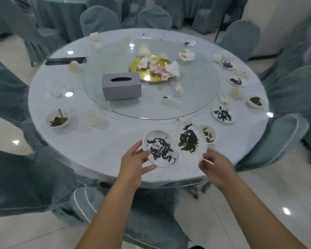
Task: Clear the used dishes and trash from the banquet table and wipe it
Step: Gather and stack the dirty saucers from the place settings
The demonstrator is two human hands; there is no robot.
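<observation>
At six o'clock on the worktop point(115, 155), the left hand point(133, 166) holds one soiled saucer point(160, 149) by its rim while the right hand point(216, 167) pinches a second dirty plate point(188, 139), tilted toward it. Clearing looks barely begun: more littered saucers point(223, 114) run from two to four o'clock, a bowl point(57, 120) sits at eight, crumpled napkins point(162, 69) heap the gold tray point(135, 64) at centre, and wiping remains.
</observation>
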